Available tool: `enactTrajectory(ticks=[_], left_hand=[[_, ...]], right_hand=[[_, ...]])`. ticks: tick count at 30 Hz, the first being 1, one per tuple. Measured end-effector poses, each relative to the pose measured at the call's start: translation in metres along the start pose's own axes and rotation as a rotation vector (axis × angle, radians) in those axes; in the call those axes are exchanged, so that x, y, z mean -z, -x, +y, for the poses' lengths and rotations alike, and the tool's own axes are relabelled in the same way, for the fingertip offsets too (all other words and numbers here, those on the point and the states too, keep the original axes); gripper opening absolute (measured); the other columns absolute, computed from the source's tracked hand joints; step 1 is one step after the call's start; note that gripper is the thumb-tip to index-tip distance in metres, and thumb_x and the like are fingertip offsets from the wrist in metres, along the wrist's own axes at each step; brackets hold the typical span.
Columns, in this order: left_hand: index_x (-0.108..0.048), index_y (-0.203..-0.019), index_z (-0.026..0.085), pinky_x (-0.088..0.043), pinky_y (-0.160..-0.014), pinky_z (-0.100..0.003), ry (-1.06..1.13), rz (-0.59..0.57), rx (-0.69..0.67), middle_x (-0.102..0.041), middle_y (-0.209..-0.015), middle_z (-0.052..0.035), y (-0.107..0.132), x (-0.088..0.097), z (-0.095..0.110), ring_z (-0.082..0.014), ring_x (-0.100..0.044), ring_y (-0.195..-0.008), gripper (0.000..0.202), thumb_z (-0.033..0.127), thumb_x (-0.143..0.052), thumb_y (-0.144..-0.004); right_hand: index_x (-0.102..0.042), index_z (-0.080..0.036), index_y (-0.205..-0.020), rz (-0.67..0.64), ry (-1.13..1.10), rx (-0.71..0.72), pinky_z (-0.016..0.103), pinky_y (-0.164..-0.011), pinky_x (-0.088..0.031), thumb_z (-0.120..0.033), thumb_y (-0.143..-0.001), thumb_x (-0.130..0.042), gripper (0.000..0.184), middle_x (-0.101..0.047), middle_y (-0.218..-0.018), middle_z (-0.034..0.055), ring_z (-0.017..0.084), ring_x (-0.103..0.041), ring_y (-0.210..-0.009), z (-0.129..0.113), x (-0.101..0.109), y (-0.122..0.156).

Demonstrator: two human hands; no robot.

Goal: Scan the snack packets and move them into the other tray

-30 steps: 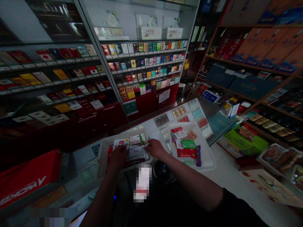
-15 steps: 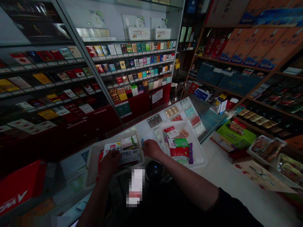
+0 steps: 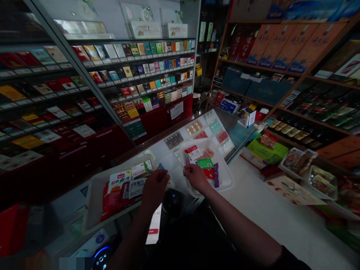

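My left hand (image 3: 154,186) is over the right end of the left white tray (image 3: 91,202), fingers closed together; what they hold, if anything, is hidden. A small bluish piece (image 3: 161,166) shows just beyond its fingertips. In that tray lie a white-and-red snack packet (image 3: 120,180), a grey-white packet (image 3: 136,186), a white-and-green packet (image 3: 141,168) and red packets (image 3: 108,206). My right hand (image 3: 196,177) is curled above the left side of the right white tray (image 3: 226,183), its grip hidden. Inside are a green packet (image 3: 206,163), a purple stick packet (image 3: 216,175) and red packets (image 3: 209,173).
Both trays stand on a glass counter (image 3: 171,150) with small boxes beneath the glass. A round black device (image 3: 172,201) and a lit phone-like screen (image 3: 154,227) are close to my body. Cigarette shelves (image 3: 135,75) rise behind; boxed goods (image 3: 270,150) lie at right.
My left hand has moved right, off the packets to the tray's right end. My right hand has shifted right from between the trays to over the right tray. The view has turned slightly right.
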State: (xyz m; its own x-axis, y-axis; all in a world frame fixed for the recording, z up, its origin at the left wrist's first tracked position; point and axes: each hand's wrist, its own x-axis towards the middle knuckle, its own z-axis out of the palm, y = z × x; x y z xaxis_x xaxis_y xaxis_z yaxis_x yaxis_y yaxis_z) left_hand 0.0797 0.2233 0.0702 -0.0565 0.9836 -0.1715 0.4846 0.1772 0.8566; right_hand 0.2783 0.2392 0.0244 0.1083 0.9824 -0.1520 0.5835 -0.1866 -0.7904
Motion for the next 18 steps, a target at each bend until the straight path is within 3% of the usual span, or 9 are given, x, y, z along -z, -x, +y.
enactTrajectory(ticks=[3, 6, 11, 14, 18], left_hand=[[-0.067, -0.102, 0.019, -0.051, -0.074, -0.031, 0.033, -0.093, -0.084, -0.075, -0.088, -0.0047, 0.004, -0.028, 0.018, -0.0197, -0.069, -0.079, 0.028, 0.038, -0.061, -0.083], [-0.067, -0.100, 0.020, -0.051, -0.073, -0.031, 0.057, -0.197, -0.115, -0.075, -0.087, -0.0042, 0.005, -0.055, 0.027, -0.0195, -0.069, -0.079, 0.023, 0.034, -0.061, -0.083], [-0.066, -0.099, 0.019, -0.051, -0.079, -0.032, 0.175, -0.366, -0.113, -0.075, -0.095, -0.0081, 0.004, -0.095, 0.027, -0.0203, -0.070, -0.087, 0.020, 0.029, -0.061, -0.082], [-0.064, -0.102, 0.018, -0.051, -0.079, -0.031, 0.268, -0.445, -0.053, -0.073, -0.105, -0.0104, 0.007, -0.116, 0.029, -0.0198, -0.068, -0.091, 0.022, 0.025, -0.060, -0.082], [-0.064, -0.103, 0.017, -0.049, -0.073, -0.029, 0.345, -0.539, 0.125, -0.071, -0.110, -0.0101, 0.008, -0.141, 0.040, -0.0198, -0.065, -0.093, 0.026, 0.023, -0.060, -0.078]], right_hand=[[-0.072, -0.018, -0.100, 0.109, 0.043, -0.086, 0.030, -0.079, -0.049, -0.028, -0.088, -0.057, 0.022, -0.074, -0.094, 0.0069, 0.020, -0.068, -0.087, 0.026, 0.024, 0.001], [-0.070, -0.015, -0.108, 0.199, 0.251, -0.181, 0.032, -0.084, -0.048, -0.028, -0.088, -0.057, 0.027, -0.073, -0.104, 0.0133, 0.025, -0.068, -0.097, 0.049, 0.048, 0.000], [-0.065, -0.009, -0.112, 0.120, 0.497, -0.361, 0.034, -0.080, -0.049, -0.026, -0.092, -0.051, 0.030, -0.070, -0.108, 0.0230, 0.030, -0.069, -0.101, 0.073, 0.073, -0.003], [-0.061, -0.010, -0.116, 0.056, 0.507, -0.433, 0.034, -0.076, -0.049, -0.026, -0.090, -0.053, 0.031, -0.071, -0.108, 0.0227, 0.031, -0.070, -0.100, 0.083, 0.079, -0.007], [-0.059, -0.009, -0.115, 0.066, 0.511, -0.459, 0.033, -0.077, -0.050, -0.025, -0.091, -0.054, 0.030, -0.071, -0.107, 0.0238, 0.030, -0.071, -0.100, 0.091, 0.079, -0.013]])
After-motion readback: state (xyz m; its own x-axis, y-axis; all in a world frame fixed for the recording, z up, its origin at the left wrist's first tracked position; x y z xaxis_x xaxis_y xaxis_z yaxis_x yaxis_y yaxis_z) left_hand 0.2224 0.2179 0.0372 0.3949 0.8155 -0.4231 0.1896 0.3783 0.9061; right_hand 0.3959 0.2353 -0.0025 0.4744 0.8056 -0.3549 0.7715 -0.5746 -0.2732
